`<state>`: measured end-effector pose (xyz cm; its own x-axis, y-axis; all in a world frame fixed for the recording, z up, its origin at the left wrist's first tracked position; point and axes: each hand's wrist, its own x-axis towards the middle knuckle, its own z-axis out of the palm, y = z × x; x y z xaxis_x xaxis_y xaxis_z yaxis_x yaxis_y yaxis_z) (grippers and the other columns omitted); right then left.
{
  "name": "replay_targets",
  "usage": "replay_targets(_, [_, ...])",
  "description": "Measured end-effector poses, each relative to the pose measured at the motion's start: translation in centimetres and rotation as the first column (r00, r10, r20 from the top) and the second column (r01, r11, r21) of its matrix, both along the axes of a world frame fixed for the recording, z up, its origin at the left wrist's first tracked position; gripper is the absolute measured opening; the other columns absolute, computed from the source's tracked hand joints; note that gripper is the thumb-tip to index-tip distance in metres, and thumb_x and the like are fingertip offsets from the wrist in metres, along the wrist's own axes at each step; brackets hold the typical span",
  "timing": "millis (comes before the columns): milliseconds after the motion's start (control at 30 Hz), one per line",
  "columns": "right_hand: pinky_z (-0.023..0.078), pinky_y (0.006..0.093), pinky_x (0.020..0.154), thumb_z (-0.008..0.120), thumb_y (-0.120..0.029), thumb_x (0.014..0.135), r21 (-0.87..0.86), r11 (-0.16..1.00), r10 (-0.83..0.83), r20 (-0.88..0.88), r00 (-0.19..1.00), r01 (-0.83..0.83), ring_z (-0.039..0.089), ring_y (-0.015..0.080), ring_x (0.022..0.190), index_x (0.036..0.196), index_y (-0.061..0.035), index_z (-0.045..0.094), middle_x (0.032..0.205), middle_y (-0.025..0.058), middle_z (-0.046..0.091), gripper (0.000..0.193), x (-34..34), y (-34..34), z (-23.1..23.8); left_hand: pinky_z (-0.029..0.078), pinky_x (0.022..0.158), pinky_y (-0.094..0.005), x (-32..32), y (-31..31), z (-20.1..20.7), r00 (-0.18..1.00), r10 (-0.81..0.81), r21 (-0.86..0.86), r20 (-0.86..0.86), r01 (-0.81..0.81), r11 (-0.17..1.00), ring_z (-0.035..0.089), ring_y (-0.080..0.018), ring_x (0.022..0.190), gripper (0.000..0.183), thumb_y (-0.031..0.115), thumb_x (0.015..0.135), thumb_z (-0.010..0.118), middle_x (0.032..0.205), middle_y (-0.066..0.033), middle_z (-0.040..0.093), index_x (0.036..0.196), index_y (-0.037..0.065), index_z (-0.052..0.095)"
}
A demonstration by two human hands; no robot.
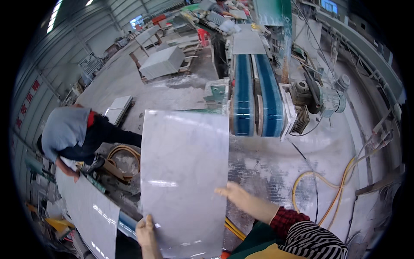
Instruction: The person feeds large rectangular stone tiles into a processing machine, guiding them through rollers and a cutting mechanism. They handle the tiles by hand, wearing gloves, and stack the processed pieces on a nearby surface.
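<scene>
A large, glossy pale grey stone-like slab [185,155] stretches out in front of me. My left hand [147,231] is closed on its left edge, close to the bottom of the view. Farther up on the opposite edge, my right hand [233,193] grips the slab too, its fingers wrapped over the side. Beyond the slab's far right corner stands a conveyor with two blue belts [243,99]. To the left lies a second glossy slab [92,207], with a blue belt partly visible beneath its edge.
A co-worker [69,131] bends over the second slab, one hand at its far end. Yellow hoses [302,179] curl over the floor at right, near an electric motor [332,102]. Stacked slabs [161,62] rest on a pallet farther back. A coiled hose [113,155] lies at left.
</scene>
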<state>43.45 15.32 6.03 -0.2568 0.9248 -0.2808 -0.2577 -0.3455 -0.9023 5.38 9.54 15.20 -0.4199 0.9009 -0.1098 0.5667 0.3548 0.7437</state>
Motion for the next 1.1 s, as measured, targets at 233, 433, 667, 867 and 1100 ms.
replay_targets(233, [0.056, 0.0347, 0.088, 0.069, -0.028, 0.102, -0.039, 0.815, -0.561, 0.197, 0.804, 0.578, 0.068, 0.0166, 0.100, 0.127, -0.0012, 0.068, 0.113, 0.0061, 0.073, 0.037, 18.6, 12.3, -1.1, 0.053, 0.088, -0.0337, 23.0, 15.0, -6.3, 0.992, -0.084, -0.127, 0.096, 0.095, 0.987, 0.069, -0.0216, 0.097, 0.065, 0.053, 0.105, 0.059, 0.107, -0.0157, 0.078, 0.117, -0.010, 0.073])
replay_targets(433, [0.057, 0.0361, 0.090, 0.069, -0.028, 0.101, -0.237, 0.706, -0.619, 0.249, 0.745, 0.667, 0.069, 0.0184, 0.104, 0.132, -0.0015, 0.064, 0.117, 0.0079, 0.072, 0.041, 29.5, 13.9, -2.5, 0.050, 0.091, -0.0431, 33.6, 19.7, -7.3, 0.962, -0.260, -0.255, 0.082, 0.273, 0.928, 0.070, -0.0354, 0.102, 0.069, 0.059, 0.105, 0.043, 0.103, -0.0222, 0.075, 0.110, -0.002, 0.075])
replay_targets(667, [0.052, 0.0412, 0.099, 0.070, -0.031, 0.099, -0.322, 0.718, -0.608, 0.142, 0.781, 0.617, 0.064, 0.0226, 0.116, 0.140, -0.0007, 0.059, 0.130, 0.0130, 0.067, 0.053, 32.4, 15.5, -2.9, 0.049, 0.097, -0.0407, 36.6, 23.4, -8.3, 0.958, -0.283, -0.378, 0.049, 0.280, 0.882, 0.067, -0.0343, 0.110, 0.073, 0.063, 0.103, 0.046, 0.114, -0.0217, 0.074, 0.121, -0.003, 0.073])
replay_targets(867, [0.055, 0.0412, 0.098, 0.065, -0.028, 0.102, -0.100, 0.783, -0.587, 0.204, 0.783, 0.613, 0.067, 0.0272, 0.113, 0.140, 0.0029, 0.057, 0.127, 0.0151, 0.069, 0.050, 35.6, 17.6, -7.9, 0.048, 0.102, -0.0377, 37.6, 26.4, -8.6, 0.947, -0.203, -0.447, 0.248, 0.298, 0.843, 0.065, -0.0294, 0.119, 0.076, 0.063, 0.103, 0.048, 0.129, -0.0213, 0.071, 0.133, -0.003, 0.069])
replay_targets(1100, [0.050, 0.0397, 0.111, 0.051, -0.037, 0.110, -0.503, 0.767, -0.563, -0.229, 0.794, 0.399, 0.062, 0.0282, 0.131, 0.153, -0.0012, 0.049, 0.145, 0.0142, 0.062, 0.056, 27.3, -0.5, -8.4, 0.045, 0.109, -0.0369, 35.0, 27.7, -14.0, 0.814, -0.115, -0.390, 0.570, 0.391, 0.834, 0.062, -0.0300, 0.127, 0.075, 0.064, 0.102, 0.048, 0.137, -0.0193, 0.068, 0.139, 0.001, 0.066])
